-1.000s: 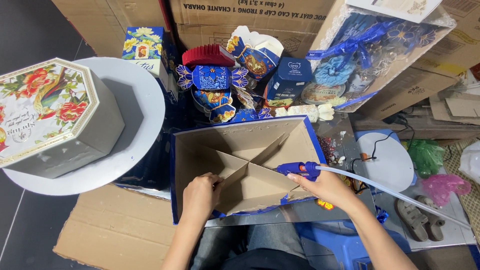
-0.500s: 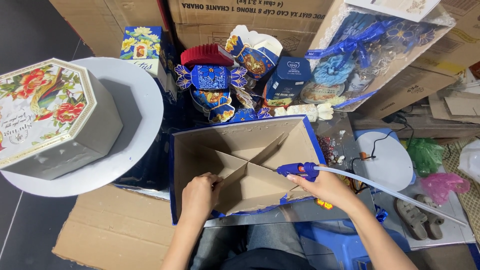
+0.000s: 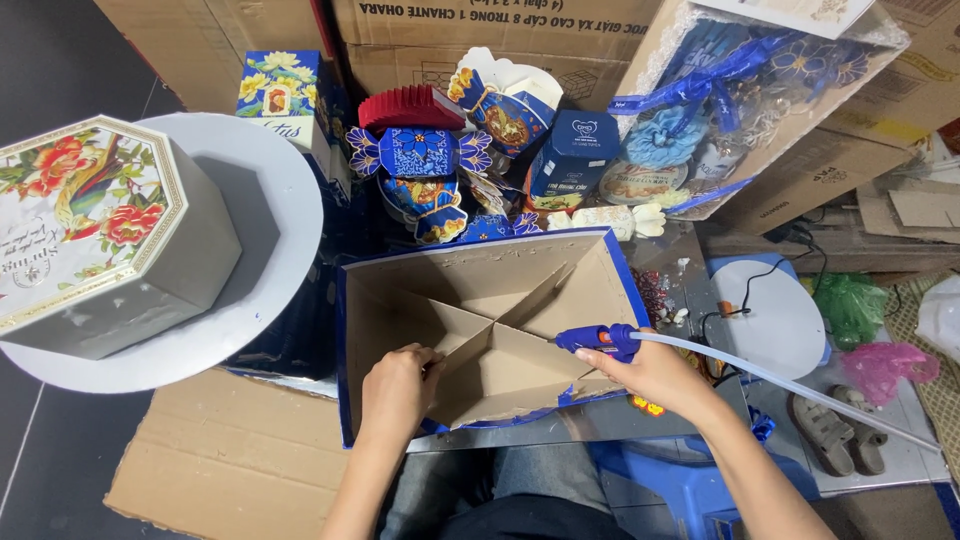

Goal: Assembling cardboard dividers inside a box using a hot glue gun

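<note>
- Front and centre on the work surface sits the blue-edged cardboard box [image 3: 400, 300], open side up toward the camera, its long axis running left to right between both forearms.
- Inside it, the cardboard dividers [image 3: 500, 325] cross in an X, meeting roughly midway between the two hands, and split the box into wedge-shaped compartments.
- Left hand [image 3: 397, 388] is down at the near wall, fingers curled over the near end of a divider and pressing on it; it holds nothing loose.
- Right hand [image 3: 655, 372] is wrapped tight round the blue glue gun [image 3: 598, 340], glue stick [image 3: 780, 385] trailing out behind to the right.
- Gun's nozzle points left, along the box's length, just inside the right-hand compartment and short of the divider crossing; so the right hand has the tool, the left is nearer the joint's near end.
- Off to the far left, an octagonal flowered tin [image 3: 95, 230] rests on a round white board [image 3: 270, 250], well apart.
</note>
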